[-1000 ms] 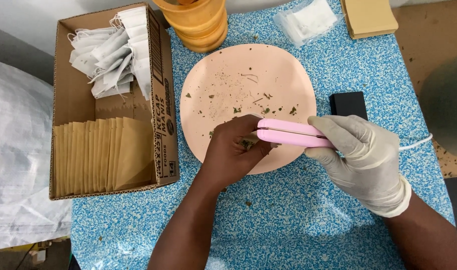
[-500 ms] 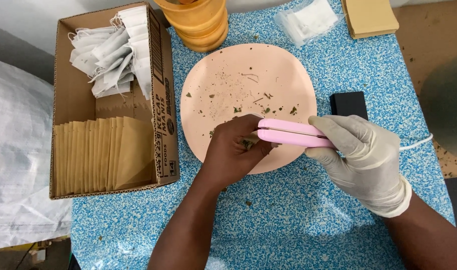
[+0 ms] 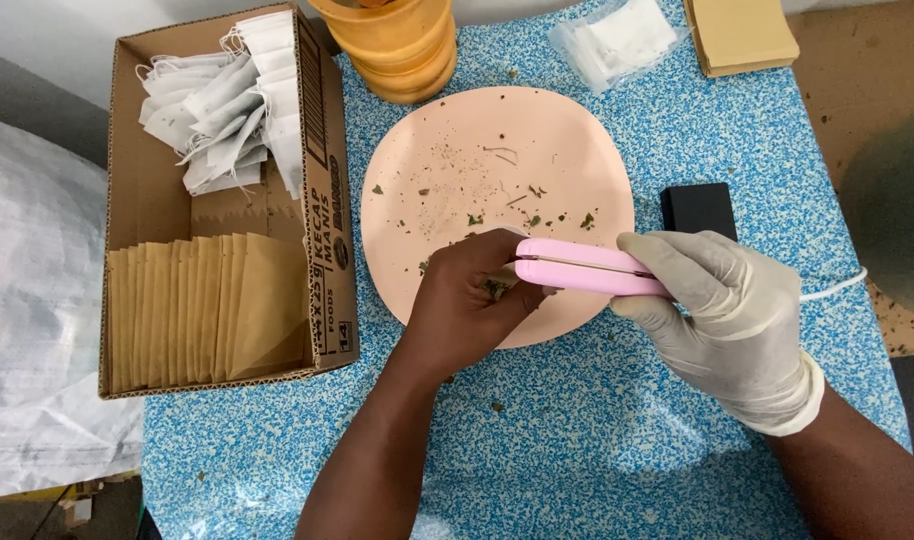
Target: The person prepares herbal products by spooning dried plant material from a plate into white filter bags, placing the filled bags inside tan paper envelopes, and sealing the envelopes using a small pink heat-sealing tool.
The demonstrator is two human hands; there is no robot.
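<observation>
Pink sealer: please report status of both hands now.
Right hand, gloved, grips pink sealer. Left hand pinches small filled bag at its tip, over pink plate. Nothing obstructing.

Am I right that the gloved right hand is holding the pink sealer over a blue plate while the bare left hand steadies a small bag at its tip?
Not quite: the plate is pale pink, not blue; the head view shows it. The blue speckled surface is the table. The gloved right hand does hold the pink sealer, with the bare left hand at its tip.

Bright, even light from overhead gives a sharp, glare-free picture, with only soft shadows under the forearms on the blue speckled tabletop (image 3: 597, 440).
</observation>
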